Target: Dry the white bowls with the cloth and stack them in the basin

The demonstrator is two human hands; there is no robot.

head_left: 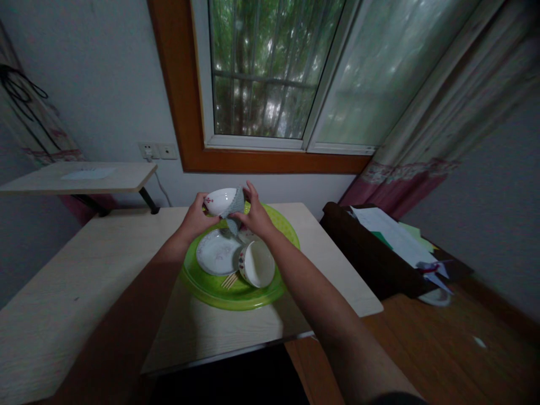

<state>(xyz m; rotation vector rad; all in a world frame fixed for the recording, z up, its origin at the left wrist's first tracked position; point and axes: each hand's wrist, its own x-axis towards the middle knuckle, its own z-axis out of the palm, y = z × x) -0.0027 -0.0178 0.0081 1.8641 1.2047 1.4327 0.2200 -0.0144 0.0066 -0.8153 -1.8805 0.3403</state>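
Observation:
My left hand (197, 216) grips a white bowl (219, 201) with small red flowers by its left side, holding it tilted above the tray. On its right side, my right hand (256, 215) presses a grey-green cloth (236, 205) over the rim, part of it hanging down. Below them is a round green tray (240, 301). A white plate (217, 253) lies on it, and a patterned bowl (258, 263) rests tipped on its side. Chopsticks (230, 280) show beside that bowl, partly covered. Another white dish (247, 233) is mostly hidden behind the cloth and my right hand.
The tray stands on a pale wooden table (122, 242). A raised shelf (84, 177) with a paper is at the left. Right of the table, a dark brown piece of furniture (358, 247) carries papers. Behind are a wall socket (158, 151) and a window (270, 73).

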